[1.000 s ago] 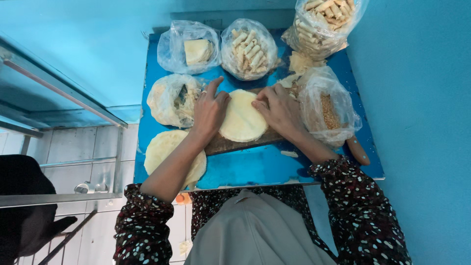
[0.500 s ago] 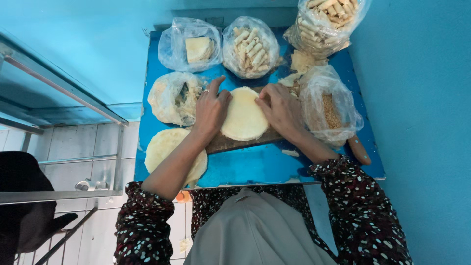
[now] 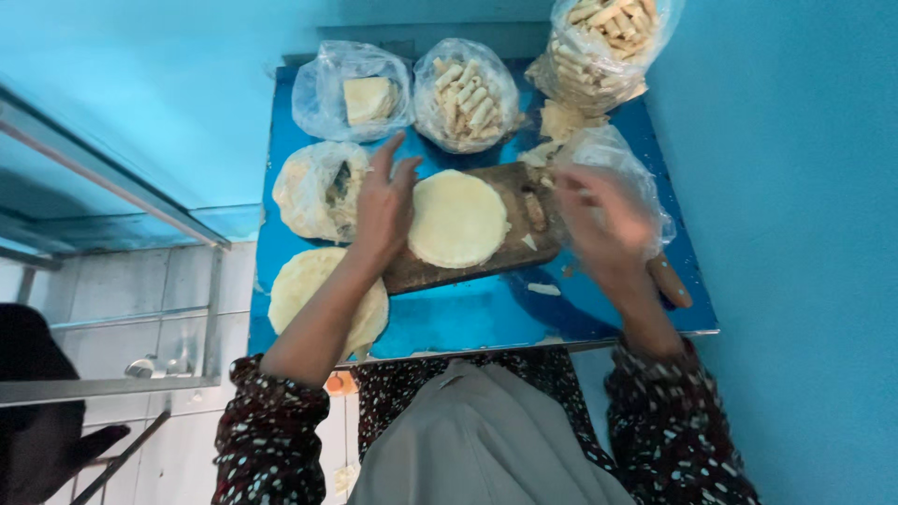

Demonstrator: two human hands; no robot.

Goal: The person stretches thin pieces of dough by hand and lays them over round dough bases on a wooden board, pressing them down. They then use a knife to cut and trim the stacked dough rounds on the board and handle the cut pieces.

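Note:
A round pale dough wrapper lies flat on a dark wooden board. My left hand rests open on the wrapper's left edge, fingers spread. My right hand is blurred, off the wrapper, at the right end of the board in front of a plastic bag; whether it holds anything I cannot tell. A small strip of filling lies on the board to the right of the wrapper.
A blue table carries bags of rolled sticks, a bag with a pale block, a bag of wrappers and a bare wrapper stack. A blue wall stands to the right. A metal rail runs on the left.
My right hand has left the wrapper and swung right toward the plastic bag. My left hand stays on the wrapper's left edge.

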